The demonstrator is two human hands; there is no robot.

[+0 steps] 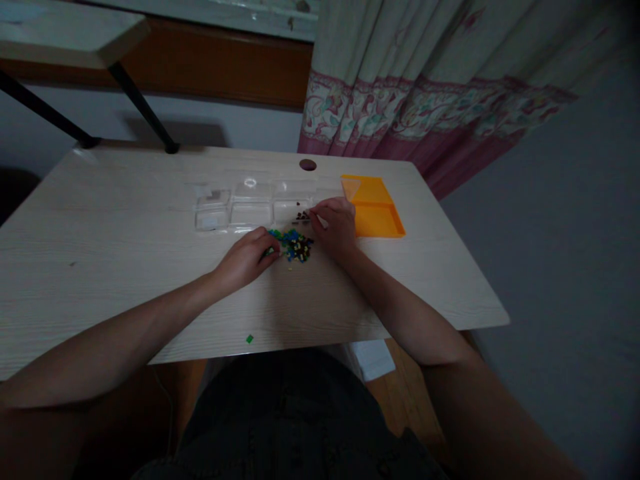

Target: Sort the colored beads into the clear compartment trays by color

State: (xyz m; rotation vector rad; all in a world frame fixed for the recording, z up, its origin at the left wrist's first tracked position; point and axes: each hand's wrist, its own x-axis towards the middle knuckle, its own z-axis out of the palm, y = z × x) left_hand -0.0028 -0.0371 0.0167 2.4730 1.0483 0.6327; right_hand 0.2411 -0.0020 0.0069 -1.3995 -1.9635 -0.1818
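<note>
A pile of small building bricks (pixel 299 247) in blue, green, yellow and dark brown lies on the table. My left hand (pixel 250 255) rests at the pile's left edge, its fingers curled together. A bit of green shows by those fingertips, but what they hold is unclear. Behind the pile stands an open clear plastic box (pixel 273 208) with a few dark brown bricks (pixel 303 215) in its third compartment from the left. My right hand (pixel 334 225) is over the box's right part, thumb and finger pinched beside these bricks. Anything inside the pinch is too small to make out.
An open orange plastic case (pixel 376 217) lies right of the clear box. One green piece (pixel 249 339) sits near the front edge of the pale wooden table (pixel 150 267). At the back are a round hole (pixel 308 165), a shelf leg (pixel 145 110) and a curtain (pixel 370 100).
</note>
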